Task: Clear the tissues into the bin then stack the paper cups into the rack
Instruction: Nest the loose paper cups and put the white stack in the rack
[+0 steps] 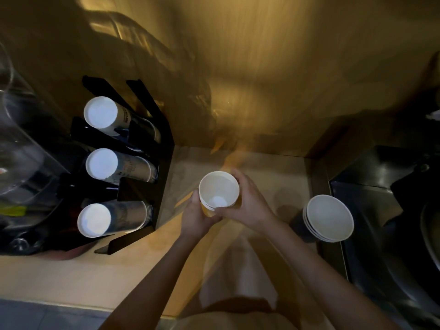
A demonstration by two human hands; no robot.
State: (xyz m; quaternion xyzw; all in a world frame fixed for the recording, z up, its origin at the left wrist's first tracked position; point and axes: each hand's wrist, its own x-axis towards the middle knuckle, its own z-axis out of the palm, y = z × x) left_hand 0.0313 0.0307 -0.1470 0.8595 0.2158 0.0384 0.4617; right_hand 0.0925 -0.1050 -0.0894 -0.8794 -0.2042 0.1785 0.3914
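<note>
Paper cups (218, 191), nested upright at frame centre, are gripped between left hand (197, 216) and right hand (247, 202), fingers wrapped around their sides. Rack (152, 148) at left holds three cup stacks; another stack (328, 219) stands at right.

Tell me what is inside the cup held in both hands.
The white paper cup, held by the left hand and right hand, shows only its bare white bottom. Rims below suggest cups nested beneath, but their insides are covered.

Left hand (196, 216), right hand (247, 201) curled together (apparently gripping), forearms converging.
</note>
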